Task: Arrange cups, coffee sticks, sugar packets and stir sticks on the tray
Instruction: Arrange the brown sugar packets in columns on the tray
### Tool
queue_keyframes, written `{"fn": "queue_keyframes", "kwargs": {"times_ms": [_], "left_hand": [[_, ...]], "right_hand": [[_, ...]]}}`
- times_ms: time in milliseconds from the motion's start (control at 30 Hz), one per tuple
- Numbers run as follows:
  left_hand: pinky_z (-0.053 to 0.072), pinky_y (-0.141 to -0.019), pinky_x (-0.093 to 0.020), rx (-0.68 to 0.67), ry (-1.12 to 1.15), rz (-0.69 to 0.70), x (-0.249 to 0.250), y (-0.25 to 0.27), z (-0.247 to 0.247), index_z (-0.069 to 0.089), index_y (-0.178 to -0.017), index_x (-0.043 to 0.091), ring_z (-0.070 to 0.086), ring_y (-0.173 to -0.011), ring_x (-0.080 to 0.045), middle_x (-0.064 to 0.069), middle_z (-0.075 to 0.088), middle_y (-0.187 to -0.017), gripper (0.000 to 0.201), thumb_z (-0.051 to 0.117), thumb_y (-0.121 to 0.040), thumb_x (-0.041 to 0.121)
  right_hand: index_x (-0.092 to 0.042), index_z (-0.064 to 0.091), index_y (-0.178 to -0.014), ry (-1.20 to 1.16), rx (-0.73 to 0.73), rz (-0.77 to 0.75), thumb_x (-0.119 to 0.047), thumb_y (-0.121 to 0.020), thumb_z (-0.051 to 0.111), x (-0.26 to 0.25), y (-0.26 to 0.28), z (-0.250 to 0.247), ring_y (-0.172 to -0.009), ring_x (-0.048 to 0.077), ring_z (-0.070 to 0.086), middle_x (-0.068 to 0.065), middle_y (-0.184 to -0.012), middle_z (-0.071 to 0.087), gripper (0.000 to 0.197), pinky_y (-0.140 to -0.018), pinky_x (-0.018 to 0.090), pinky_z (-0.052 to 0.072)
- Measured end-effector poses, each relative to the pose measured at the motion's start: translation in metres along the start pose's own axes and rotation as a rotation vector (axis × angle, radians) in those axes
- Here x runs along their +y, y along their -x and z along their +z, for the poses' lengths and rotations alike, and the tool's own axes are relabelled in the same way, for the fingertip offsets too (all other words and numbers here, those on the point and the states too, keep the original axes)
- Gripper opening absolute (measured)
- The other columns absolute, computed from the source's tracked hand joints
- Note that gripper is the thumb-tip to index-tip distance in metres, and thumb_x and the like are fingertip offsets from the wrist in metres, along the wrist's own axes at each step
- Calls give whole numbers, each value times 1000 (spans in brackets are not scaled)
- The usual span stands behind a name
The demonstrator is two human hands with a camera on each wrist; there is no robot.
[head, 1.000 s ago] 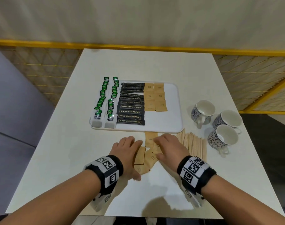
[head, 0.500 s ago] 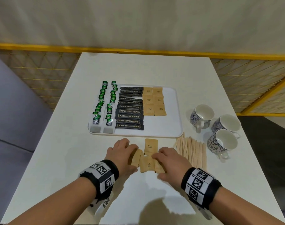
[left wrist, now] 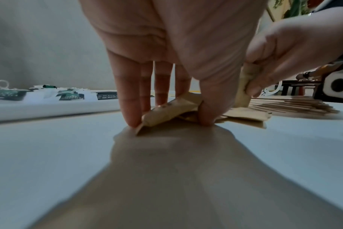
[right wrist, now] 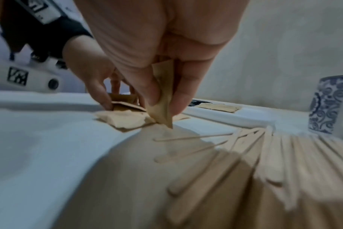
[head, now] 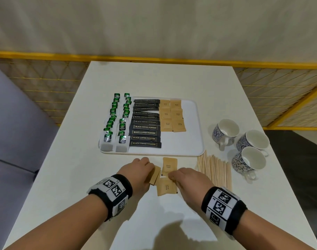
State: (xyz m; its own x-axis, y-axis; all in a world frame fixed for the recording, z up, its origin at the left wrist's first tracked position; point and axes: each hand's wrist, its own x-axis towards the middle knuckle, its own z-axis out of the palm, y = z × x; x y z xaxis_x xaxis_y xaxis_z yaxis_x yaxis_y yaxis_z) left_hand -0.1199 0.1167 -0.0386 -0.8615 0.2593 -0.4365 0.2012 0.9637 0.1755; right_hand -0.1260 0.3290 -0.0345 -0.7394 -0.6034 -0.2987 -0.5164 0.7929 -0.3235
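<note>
A white tray (head: 183, 147) holds rows of green tea bags (head: 116, 123), black coffee sticks (head: 145, 127) and brown sugar packets (head: 172, 116). In front of it several loose sugar packets (head: 169, 166) lie on the table. My left hand (head: 136, 170) pinches a packet (left wrist: 166, 111) between thumb and fingers, lifting its edge off the table. My right hand (head: 188, 179) pinches another packet (right wrist: 162, 108) upright between thumb and forefinger. Wooden stir sticks (head: 215, 170) are fanned out to the right. Three blue-patterned cups (head: 224, 134) stand on the table right of the tray.
The white table (head: 163, 78) has bare surface behind and left of the tray. A yellow-railed mesh fence (head: 45, 83) runs behind the table. A grey seat (head: 13, 132) is on the left.
Both hands drew back toward me and gathered the loose packets; each now pinches one, lifted at an angle. One packet stays flat near the tray edge.
</note>
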Motion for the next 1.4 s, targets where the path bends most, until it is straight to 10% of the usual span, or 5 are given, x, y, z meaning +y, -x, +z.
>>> {"fn": "queue_keyframes", "kwargs": {"times_ms": [200, 633, 967, 1167, 1400], "left_hand": [[49, -78, -35, -32, -62, 5, 3, -2, -4, 46, -121, 18, 47, -108, -22, -2, 45, -119, 38, 53, -87, 32], [50, -73, -35, 8, -30, 29, -3, -9, 6, 45, -97, 30, 43, -104, -21, 2, 38, -112, 17, 54, -87, 19], [45, -79, -37, -26, -91, 29, -7, -11, 2, 42, -129, 27, 47, -111, -26, -4, 45, -118, 36, 48, -94, 19], [46, -79, -31, 130, 398, -47, -14, -6, -4, 52, -109, 25, 57, -93, -20, 0, 62, -104, 15, 44, -96, 26], [48, -62, -29, 39, 1096, -178, -7, -10, -24, 50, -108, 34, 57, -71, -17, -7, 64, -97, 27, 35, -99, 14]], "right_hand": [[-37, 50, -129, -328, -58, 49, -24, -92, 51, -14, -5, -6, -112, 12, 55, -11, -124, 59, 40, -93, 25, 43], [-21, 44, -126, -114, -131, 173, -31, -77, 70, -30, -20, 3, -106, 22, 51, -2, -122, 38, 56, -81, 36, 48], [-26, 46, -119, -219, -154, 292, -37, -70, 75, -28, -23, -1, -100, 18, 55, -7, -120, 44, 58, -78, 30, 44], [-23, 43, -118, -302, -138, 303, -32, -82, 66, -20, -20, -8, -83, 17, 57, -6, -91, 55, 43, -60, 24, 40], [-11, 48, -105, -1080, 79, 439, -16, -94, 52, -20, -34, -29, -56, 14, 50, 3, -69, 53, 12, -55, 25, 45]]}}
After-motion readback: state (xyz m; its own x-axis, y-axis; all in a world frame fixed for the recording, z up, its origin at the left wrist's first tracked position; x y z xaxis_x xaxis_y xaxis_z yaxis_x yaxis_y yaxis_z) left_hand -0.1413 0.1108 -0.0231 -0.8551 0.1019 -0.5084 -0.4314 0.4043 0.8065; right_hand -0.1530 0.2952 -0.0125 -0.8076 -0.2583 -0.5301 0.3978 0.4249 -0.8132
